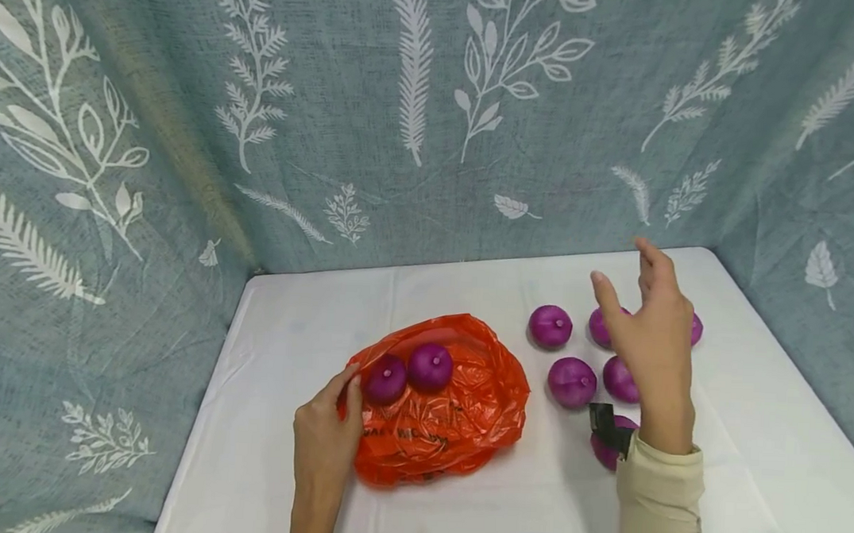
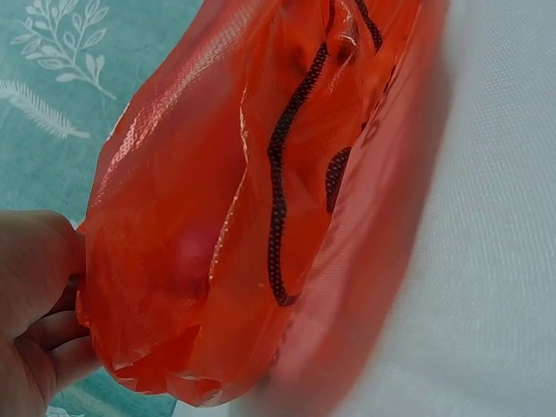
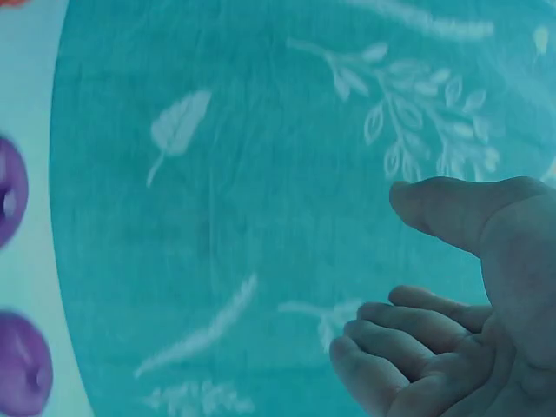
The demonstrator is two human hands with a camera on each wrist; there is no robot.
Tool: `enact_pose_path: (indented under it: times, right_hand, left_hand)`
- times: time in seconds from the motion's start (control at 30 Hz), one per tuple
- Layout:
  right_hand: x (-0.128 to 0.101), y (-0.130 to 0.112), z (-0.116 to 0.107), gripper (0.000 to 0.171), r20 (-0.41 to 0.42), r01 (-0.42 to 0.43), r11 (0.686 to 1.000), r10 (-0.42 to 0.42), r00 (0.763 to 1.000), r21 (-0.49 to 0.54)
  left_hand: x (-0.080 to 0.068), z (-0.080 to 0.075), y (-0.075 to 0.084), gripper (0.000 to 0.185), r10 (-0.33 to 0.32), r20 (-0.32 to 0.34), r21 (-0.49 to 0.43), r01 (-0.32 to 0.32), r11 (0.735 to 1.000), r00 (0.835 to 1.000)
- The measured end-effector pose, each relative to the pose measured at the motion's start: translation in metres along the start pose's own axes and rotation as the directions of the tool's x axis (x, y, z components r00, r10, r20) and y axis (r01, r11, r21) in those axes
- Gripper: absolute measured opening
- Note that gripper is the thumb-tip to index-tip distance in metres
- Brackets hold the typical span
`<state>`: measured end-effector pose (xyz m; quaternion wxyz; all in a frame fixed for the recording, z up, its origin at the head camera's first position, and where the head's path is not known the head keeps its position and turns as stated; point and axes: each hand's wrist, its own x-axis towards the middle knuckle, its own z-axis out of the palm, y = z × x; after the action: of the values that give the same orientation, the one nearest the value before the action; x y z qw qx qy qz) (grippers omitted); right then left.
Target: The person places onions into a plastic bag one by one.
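Crinkled glossy plastic bag (image 1: 441,426); smooth purple onions (image 1: 549,326); matt tablecloth (image 1: 761,472).

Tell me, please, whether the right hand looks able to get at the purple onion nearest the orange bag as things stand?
Probably yes. The right hand hangs open and empty above the loose onions, and that onion lies bare on the white table with nothing over it. The left hand is away at the bag.
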<state>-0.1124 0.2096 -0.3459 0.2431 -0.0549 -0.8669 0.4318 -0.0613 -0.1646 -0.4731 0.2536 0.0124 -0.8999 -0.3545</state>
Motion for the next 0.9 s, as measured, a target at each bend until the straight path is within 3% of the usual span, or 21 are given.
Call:
enact_pose_path:
  times: [0.23, 0.53, 0.9]
  right_hand:
    - [0.005, 0.028, -0.024, 0.075, -0.064, -0.106, 0.992, 0.102, 0.993, -0.068]
    - [0.004, 0.074, -0.053, 0.078, -0.128, -0.26, 0.961, 0.248, 0.96, -0.09]
    - [0.003, 0.13, -0.051, 0.079, -0.053, -0.342, 0.909, 0.34, 0.939, -0.237]
  left_hand:
    - [-0.002, 0.0, 0.001, 0.025, -0.016, -0.005, 0.012, 0.016, 1.0, 1.0]
    - [0.0, 0.003, 0.002, 0.025, -0.001, -0.007, 0.001, 0.001, 1.0, 1.0]
    - [0.0, 0.006, 0.002, 0.024, -0.004, -0.01, -0.008, 0.004, 1.0, 1.0]
